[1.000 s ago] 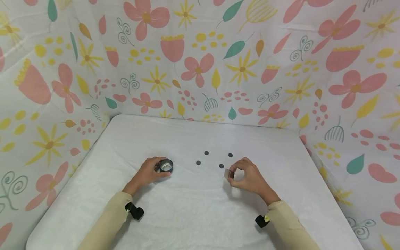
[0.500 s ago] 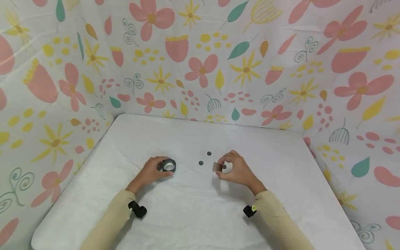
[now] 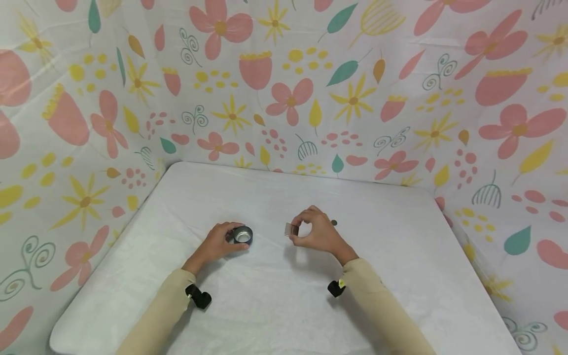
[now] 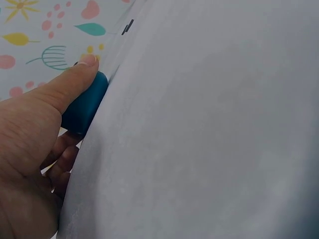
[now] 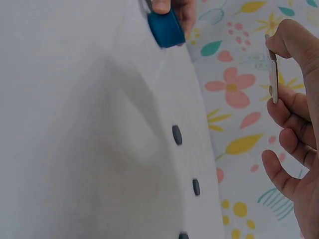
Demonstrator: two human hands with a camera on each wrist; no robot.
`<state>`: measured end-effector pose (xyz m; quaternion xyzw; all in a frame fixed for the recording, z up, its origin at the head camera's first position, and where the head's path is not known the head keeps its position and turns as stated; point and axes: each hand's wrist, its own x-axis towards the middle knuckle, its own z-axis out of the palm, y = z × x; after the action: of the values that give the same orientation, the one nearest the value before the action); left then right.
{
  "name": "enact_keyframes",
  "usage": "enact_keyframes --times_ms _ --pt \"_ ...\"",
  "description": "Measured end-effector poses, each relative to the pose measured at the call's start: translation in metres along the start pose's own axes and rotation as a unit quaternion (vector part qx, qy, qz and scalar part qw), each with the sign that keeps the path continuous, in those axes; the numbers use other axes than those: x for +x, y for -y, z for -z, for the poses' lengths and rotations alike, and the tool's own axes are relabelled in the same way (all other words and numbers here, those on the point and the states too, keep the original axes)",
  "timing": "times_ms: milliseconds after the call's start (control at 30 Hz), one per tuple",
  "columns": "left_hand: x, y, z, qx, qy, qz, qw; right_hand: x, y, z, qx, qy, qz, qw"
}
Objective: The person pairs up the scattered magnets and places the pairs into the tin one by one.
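Observation:
My left hand (image 3: 219, 240) grips a small round blue tin (image 3: 243, 235), open at the top and silvery inside, on the white table. In the left wrist view the thumb lies along its blue side (image 4: 85, 107). To the right, my right hand (image 3: 320, 232) pinches a small thin square piece (image 3: 290, 230) between thumb and fingertips, held up above the table. It is pale on one half and brown on the other; the right wrist view shows it nearly edge-on (image 5: 274, 74). Its other fingers curl loosely. A dark disc (image 3: 334, 223) lies behind the right hand.
Several small dark discs (image 5: 177, 135) lie on the white table (image 3: 266, 305); in the head view the right hand hides most of them. Flower-printed cloth (image 3: 288, 59) walls in the back and both sides.
My right hand has moved left with the square piece, passing over the discs and coming nearer the tin. The left hand keeps its grip. The head view has shifted slightly.

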<state>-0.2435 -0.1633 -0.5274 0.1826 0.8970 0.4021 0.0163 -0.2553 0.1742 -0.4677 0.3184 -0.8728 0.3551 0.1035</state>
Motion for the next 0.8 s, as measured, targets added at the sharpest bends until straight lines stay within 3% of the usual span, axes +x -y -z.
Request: enact_keyframes --times_ms 400,800 --pt "0.002 0.004 0.0 -0.005 -0.008 0.001 1.0 0.029 0.007 -0.026 -0.005 0.003 0.038 0.999" --pt "0.003 0.0 0.0 0.0 -0.01 -0.01 0.9999 0.046 0.015 -0.053 0.024 0.021 0.033 0.999"
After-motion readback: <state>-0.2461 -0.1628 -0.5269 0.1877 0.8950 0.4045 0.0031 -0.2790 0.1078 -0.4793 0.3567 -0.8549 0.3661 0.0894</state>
